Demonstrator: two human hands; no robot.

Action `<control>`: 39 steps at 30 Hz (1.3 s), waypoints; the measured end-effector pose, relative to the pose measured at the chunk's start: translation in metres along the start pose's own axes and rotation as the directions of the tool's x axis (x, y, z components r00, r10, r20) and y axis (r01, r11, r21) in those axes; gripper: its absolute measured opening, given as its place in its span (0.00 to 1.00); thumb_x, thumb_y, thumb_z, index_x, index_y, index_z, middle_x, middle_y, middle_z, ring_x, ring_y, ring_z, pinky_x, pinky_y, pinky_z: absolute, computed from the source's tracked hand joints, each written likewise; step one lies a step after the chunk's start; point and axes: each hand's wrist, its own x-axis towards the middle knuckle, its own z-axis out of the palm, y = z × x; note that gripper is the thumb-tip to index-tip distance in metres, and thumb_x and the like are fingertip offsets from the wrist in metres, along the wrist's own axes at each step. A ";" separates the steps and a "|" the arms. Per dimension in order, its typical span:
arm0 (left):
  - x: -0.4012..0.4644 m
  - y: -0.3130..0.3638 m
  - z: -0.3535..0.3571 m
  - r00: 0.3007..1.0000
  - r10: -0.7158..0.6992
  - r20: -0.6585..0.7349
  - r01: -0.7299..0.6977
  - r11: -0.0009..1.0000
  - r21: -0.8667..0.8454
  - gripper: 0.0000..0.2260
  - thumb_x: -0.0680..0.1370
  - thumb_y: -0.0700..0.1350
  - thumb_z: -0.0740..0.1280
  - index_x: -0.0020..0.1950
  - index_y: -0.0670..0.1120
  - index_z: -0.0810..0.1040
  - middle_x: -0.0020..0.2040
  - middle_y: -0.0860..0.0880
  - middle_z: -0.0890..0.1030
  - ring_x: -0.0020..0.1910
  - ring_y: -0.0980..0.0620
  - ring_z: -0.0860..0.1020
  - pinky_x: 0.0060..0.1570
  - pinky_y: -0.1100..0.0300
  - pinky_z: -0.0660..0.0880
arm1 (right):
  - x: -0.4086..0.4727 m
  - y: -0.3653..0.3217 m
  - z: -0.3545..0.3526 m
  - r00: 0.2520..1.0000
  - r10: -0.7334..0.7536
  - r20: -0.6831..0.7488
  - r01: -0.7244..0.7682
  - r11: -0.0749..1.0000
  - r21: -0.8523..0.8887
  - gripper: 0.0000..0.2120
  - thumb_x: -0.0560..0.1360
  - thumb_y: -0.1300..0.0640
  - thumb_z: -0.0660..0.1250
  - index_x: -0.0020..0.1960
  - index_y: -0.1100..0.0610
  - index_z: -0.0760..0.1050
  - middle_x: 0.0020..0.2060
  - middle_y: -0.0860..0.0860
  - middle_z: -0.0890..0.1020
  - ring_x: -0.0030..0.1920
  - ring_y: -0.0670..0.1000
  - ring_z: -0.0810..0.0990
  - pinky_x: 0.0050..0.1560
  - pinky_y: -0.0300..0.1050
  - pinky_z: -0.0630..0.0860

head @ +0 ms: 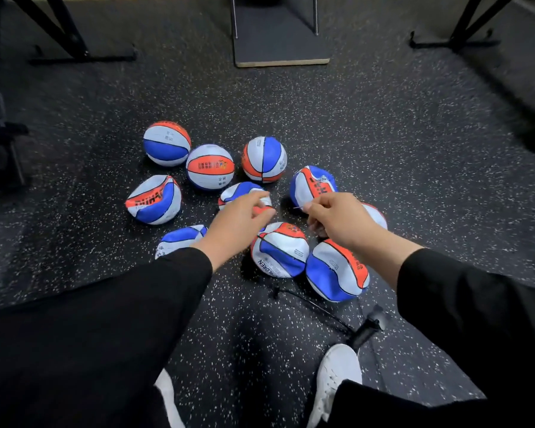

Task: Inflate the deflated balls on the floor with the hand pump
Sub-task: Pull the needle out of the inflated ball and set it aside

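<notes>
Shoes: two white shoes at the near edge, the right shoe (337, 378) in full view, the left shoe (167, 393) mostly hidden by a black trouser leg.
Pump: the black pump (366, 330) lies on the floor just past the right shoe, its thin hose (315, 307) trailing left and away, ending near the closest balls. Neither hand touches it.
Floor: dark speckled rubber floor (414, 149) under everything.
Sleeves: both arms in black sleeves, reaching forward over the balls.
Near balls: a sagging ball (337, 270) lies closest on the right, a dented ball (280, 251) touching it on the left. Another flat ball (179, 237) peeks out past the left sleeve.
Left hand: the left hand (238, 223) hovers over the middle of the cluster, fingers loosely bent, fingertips down at a crumpled ball (244, 193); whether it grips that ball I cannot tell.
Right hand: the right hand (337, 220) is curled, thumb and forefinger pinching a thin needle (298, 207) whose tip points left towards the other hand. A ball (376, 216) shows partly behind the wrist.
Mid balls: a caved-in ball (155, 200) lies on the left, a collapsed ball (312, 183) just past the right hand.
Far balls: three round, firm-looking balls sit in a row at the back: the left one (166, 143), the middle one (210, 167) touching it, and the right one (264, 159).
Beyond: a flat board (278, 38) lies on the floor, with black frame legs (74, 47) to the left and more black legs (457, 35) to the right.
</notes>
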 end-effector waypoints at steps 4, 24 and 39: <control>-0.001 -0.096 -0.028 0.950 -0.297 -0.093 0.306 0.946 0.110 0.24 0.83 0.51 0.68 0.76 0.45 0.71 0.67 0.44 0.79 0.66 0.42 0.77 0.64 0.51 0.72 | 0.016 0.004 0.018 1.000 -0.001 0.012 0.003 0.993 -0.116 0.14 0.82 0.51 0.65 0.42 0.57 0.80 0.38 0.54 0.85 0.33 0.47 0.80 0.36 0.44 0.77; -0.007 -0.302 -0.038 0.424 -0.863 0.273 0.808 0.225 -0.545 0.38 0.80 0.65 0.66 0.83 0.46 0.59 0.79 0.40 0.65 0.73 0.35 0.70 0.61 0.32 0.76 | 0.119 0.021 0.275 0.924 0.074 0.375 -0.019 0.989 -0.148 0.10 0.83 0.50 0.61 0.46 0.52 0.76 0.38 0.50 0.80 0.37 0.50 0.76 0.40 0.42 0.71; 0.001 -0.257 -0.027 0.592 -0.792 0.150 0.502 0.217 -0.837 0.22 0.78 0.36 0.71 0.68 0.52 0.70 0.59 0.48 0.83 0.55 0.44 0.84 0.45 0.47 0.84 | 0.090 -0.006 0.258 0.989 0.045 0.137 -0.051 0.998 0.045 0.13 0.84 0.53 0.58 0.43 0.56 0.73 0.36 0.48 0.78 0.36 0.47 0.73 0.37 0.40 0.69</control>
